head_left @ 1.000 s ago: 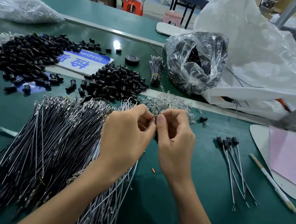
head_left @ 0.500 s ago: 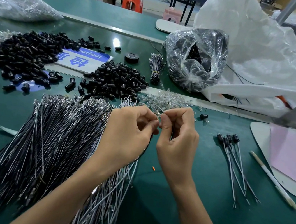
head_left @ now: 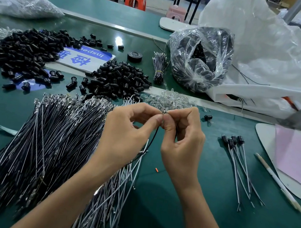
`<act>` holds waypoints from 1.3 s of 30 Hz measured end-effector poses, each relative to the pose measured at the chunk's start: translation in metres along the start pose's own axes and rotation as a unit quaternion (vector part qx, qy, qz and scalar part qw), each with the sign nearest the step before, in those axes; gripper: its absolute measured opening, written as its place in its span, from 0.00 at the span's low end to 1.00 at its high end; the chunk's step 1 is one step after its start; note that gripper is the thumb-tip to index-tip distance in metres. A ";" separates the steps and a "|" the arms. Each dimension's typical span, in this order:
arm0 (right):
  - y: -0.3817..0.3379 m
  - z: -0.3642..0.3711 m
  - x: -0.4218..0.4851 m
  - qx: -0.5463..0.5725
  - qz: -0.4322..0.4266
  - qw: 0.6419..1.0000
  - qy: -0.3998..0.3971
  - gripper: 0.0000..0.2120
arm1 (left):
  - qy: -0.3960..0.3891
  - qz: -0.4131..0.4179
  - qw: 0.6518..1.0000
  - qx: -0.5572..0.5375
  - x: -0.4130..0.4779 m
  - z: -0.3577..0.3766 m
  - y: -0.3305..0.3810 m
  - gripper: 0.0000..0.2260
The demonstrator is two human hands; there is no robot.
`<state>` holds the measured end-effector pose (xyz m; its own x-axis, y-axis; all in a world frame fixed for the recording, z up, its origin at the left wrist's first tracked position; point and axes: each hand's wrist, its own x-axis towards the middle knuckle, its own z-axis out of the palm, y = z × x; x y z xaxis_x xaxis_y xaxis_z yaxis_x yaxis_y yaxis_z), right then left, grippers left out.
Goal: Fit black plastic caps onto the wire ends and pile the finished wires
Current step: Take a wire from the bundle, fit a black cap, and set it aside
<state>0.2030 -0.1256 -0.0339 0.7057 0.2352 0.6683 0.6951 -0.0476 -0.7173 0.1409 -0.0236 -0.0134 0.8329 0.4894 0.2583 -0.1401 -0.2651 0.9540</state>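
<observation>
My left hand point(head_left: 128, 130) and my right hand point(head_left: 182, 139) meet fingertip to fingertip above the green table point(head_left: 207, 226), both pinching the metal-tipped end of a thin black wire point(head_left: 154, 136) that hangs down between them. A big fan of uncapped black and white wires point(head_left: 50, 139) lies to the left, partly under my left forearm. Heaps of black plastic caps point(head_left: 119, 80) sit behind my hands, with a larger heap point(head_left: 24, 49) at far left. A few capped wires point(head_left: 238, 163) lie together at the right. One loose cap point(head_left: 207, 117) lies near my right hand.
Clear small parts point(head_left: 169, 99) are heaped just beyond my fingers. A clear bag of black parts point(head_left: 201, 59) and a large white bag point(head_left: 268, 58) stand at back right. A pen point(head_left: 278, 182) and pink paper point(head_left: 300, 158) lie at right. A tied wire bundle point(head_left: 158, 67) and tape roll point(head_left: 134, 56) sit behind.
Both hands stayed together at the wire's end. The fingertips shifted slightly, and the wire tip now shows between them above the thumbs.
</observation>
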 end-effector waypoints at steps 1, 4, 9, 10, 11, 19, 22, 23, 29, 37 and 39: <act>0.000 0.000 0.000 0.006 0.003 1.000 -0.006 0.09 | 0.001 -0.010 0.999 -0.033 0.001 0.000 0.000 0.03; -0.001 -0.001 0.001 0.025 0.013 0.999 -0.022 0.10 | -0.013 -0.035 0.995 -0.096 0.005 -0.002 -0.001 0.03; -0.001 0.000 -0.001 0.018 0.012 1.000 -0.005 0.09 | 0.013 0.044 0.998 0.049 0.004 0.000 -0.002 0.05; -0.001 0.000 -0.002 0.024 0.025 0.999 0.010 0.10 | 0.013 0.053 0.997 0.060 0.004 0.000 -0.002 0.05; -0.001 0.000 -0.002 0.036 0.042 0.998 0.026 0.09 | 0.008 0.058 0.996 0.062 0.004 0.000 -0.003 0.04; 0.000 -0.002 0.002 0.066 0.082 0.992 0.071 0.07 | -0.003 0.039 0.998 0.044 -0.007 0.008 -0.005 0.03; 0.005 -0.004 0.005 0.051 0.092 0.987 0.119 0.08 | 0.042 0.042 0.998 0.032 0.003 -0.014 -0.002 0.02; 0.007 -0.006 0.007 0.048 0.098 0.985 0.132 0.08 | 0.068 0.053 0.996 0.024 0.008 -0.026 0.002 0.01; 0.014 -0.009 0.010 0.046 0.126 0.980 0.145 0.09 | 0.056 0.225 0.966 -0.112 0.027 -0.076 0.025 0.04; 0.016 -0.010 0.010 0.054 0.154 0.982 0.093 0.07 | -0.080 0.035 0.996 -0.014 -0.022 -0.087 -0.023 0.13; 0.014 -0.010 0.010 0.082 0.162 0.982 0.057 0.06 | -0.075 0.021 0.994 0.074 -0.034 -0.085 -0.031 0.12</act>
<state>0.2211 -0.1339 -0.0357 0.9033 0.1230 0.4109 0.4069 0.0572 -0.9117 0.0717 0.0391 -0.0391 0.8999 0.3493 0.2610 -0.1050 -0.4074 0.9072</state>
